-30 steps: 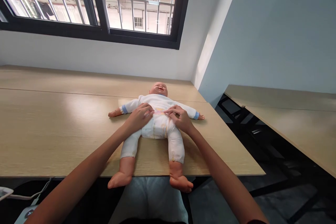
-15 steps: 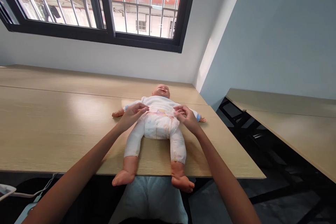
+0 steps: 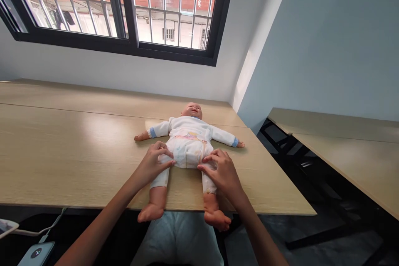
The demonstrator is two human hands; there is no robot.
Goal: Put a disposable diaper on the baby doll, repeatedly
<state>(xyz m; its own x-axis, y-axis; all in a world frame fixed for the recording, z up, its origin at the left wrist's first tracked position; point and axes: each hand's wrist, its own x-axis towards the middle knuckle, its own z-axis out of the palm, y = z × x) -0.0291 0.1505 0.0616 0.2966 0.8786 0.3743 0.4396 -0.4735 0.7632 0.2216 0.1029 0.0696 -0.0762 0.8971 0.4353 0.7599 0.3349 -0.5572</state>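
Note:
A baby doll lies on its back on the table, head toward the window and feet over the front edge. It wears a white top with blue cuffs, white leggings and a white diaper with a coloured print at the waist. My left hand is at the diaper's left leg opening, thumb and fingers closed in on its edge. At the opposite leg opening, my right hand has thumb and fingertips drawn together on the diaper's edge. The pinched material is mostly hidden by the fingers.
The wooden table ends close in front of me and just right of the doll. A second table stands to the right across a gap. A pale blue device with a cable is low at the left. A barred window is behind.
Both my hands have moved down from the diaper's waist to its leg openings, toward me. The doll's arms now show fully; the doll lies in nearly the same place.

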